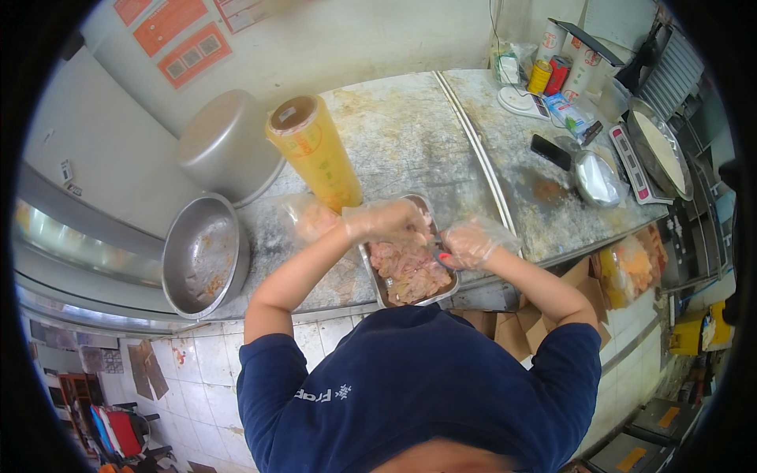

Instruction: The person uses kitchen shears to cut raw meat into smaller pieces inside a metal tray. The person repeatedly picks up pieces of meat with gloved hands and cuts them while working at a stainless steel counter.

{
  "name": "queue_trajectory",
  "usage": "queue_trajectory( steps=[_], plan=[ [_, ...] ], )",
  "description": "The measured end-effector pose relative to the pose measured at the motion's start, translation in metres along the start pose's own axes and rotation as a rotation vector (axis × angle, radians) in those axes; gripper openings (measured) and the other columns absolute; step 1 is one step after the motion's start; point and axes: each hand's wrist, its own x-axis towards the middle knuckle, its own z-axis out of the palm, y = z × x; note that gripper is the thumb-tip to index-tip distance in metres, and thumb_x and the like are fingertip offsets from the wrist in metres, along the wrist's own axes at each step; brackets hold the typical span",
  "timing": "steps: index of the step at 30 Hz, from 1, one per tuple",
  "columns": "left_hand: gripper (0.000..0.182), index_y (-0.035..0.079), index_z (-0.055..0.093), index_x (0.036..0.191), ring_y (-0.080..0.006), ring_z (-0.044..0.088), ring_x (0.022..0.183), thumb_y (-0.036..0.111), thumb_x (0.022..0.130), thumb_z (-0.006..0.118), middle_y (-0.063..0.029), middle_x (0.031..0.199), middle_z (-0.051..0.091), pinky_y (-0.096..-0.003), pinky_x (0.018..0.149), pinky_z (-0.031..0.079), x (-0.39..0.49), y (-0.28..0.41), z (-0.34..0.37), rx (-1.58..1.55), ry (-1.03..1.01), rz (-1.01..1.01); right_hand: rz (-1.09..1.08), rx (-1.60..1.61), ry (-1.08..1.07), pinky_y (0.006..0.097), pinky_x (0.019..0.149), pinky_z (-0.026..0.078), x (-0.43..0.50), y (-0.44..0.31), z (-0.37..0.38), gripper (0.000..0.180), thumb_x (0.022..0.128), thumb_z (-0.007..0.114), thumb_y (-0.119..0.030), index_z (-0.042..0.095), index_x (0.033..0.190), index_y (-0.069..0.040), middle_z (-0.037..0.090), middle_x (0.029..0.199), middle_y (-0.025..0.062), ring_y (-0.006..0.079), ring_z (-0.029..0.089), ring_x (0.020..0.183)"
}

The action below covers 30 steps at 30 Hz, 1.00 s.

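Note:
Raw meat pieces (408,269) lie in a rectangular metal tray (383,292) at the table edge before me. My left hand (396,222), in a clear plastic glove, is over the tray's upper part, its fingers on a piece of meat. From the right, my gloved right hand (470,243) grips scissors (446,258) with red and dark handles; their blades point towards my left fingers and are mostly hidden. A clear plastic bag (310,219) with pale pink contents lies beside my left wrist, next to an upright roll of yellow cling film (319,154).
An empty metal bowl (204,257) and a large upturned metal pot (227,145) stand left. To the right on the worn table (408,136) are a phone (550,152), a foil-like container (597,178), kitchen scales (636,165) and a round pan (659,148). Cardboard boxes (520,334) sit below.

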Motion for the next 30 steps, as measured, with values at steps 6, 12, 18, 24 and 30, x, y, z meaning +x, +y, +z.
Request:
queue_trajectory(
  steps=[6,12,18,24,30],
  plan=[
    [0.022,0.004,0.074,0.092,-0.0262,0.066,0.072,0.026,0.088,0.074,-0.0122,0.08,0.07,-0.0374,0.069,0.051,0.002,-0.007,0.008,-0.005,-0.031,-0.03,0.006,-0.002,0.16,0.0491,0.09,0.042,0.011,-0.006,0.016,0.044,0.083,0.069,-0.049,0.072,0.097,-0.007,0.073,0.095,0.015,0.0334,0.068,0.094],
    [0.022,0.003,0.073,0.092,-0.0221,0.062,0.068,0.024,0.089,0.074,-0.0123,0.076,0.068,-0.0353,0.067,0.05,-0.001,-0.001,0.006,-0.025,0.029,-0.031,0.005,-0.109,0.29,0.0464,0.087,0.049,0.01,-0.015,0.02,0.041,0.089,0.064,-0.047,0.073,0.091,-0.007,0.073,0.096,0.0148,0.0331,0.069,0.093],
    [0.022,0.001,0.074,0.094,-0.0161,0.061,0.069,0.023,0.089,0.075,-0.0102,0.077,0.069,-0.0338,0.067,0.05,-0.009,0.006,0.003,-0.094,0.051,-0.129,-0.034,-0.06,0.205,0.0456,0.084,0.051,0.014,-0.016,0.022,0.041,0.09,0.062,-0.048,0.073,0.091,-0.008,0.072,0.095,0.0162,0.0331,0.069,0.091],
    [0.024,0.003,0.074,0.102,-0.0116,0.067,0.085,0.025,0.094,0.072,-0.0064,0.091,0.072,-0.0283,0.073,0.053,-0.022,-0.006,0.007,-0.401,0.208,-0.038,-0.014,0.035,0.147,0.0462,0.078,0.054,0.013,-0.017,0.025,0.044,0.087,0.066,-0.047,0.071,0.09,-0.003,0.071,0.091,0.0199,0.0343,0.069,0.09],
    [0.02,0.002,0.073,0.101,-0.0066,0.059,0.077,0.022,0.095,0.071,0.0001,0.084,0.068,-0.0249,0.066,0.049,-0.048,-0.032,-0.006,-0.406,0.388,-0.251,0.067,0.051,0.094,0.0493,0.081,0.051,-0.036,-0.013,0.014,0.049,0.077,0.073,-0.048,0.068,0.092,-0.002,0.071,0.092,0.0218,0.0384,0.067,0.089]
  ],
)
